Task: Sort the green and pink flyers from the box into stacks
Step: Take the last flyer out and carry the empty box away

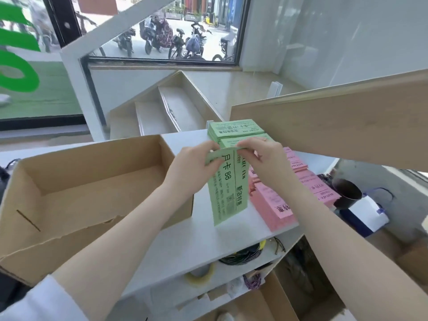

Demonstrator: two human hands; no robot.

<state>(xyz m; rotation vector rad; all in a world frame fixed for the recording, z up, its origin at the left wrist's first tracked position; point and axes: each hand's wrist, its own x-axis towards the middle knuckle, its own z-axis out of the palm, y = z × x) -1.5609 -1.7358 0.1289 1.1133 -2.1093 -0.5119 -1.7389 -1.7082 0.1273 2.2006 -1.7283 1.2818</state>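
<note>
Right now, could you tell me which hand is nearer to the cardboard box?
Left. The left hand grips the green flyer just beside the cardboard box; the right hand pinches it farther away, over the pink stacks.

The small print on the hanging green paper flyer was too fine to read. The right hand covered part of the pink flyer stacks. The brown cardboard box was cut off at the left edge.

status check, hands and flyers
Left hand and right hand pinch green flyer top edge. Green stack behind, pink stacks right. Box looks empty.
</note>
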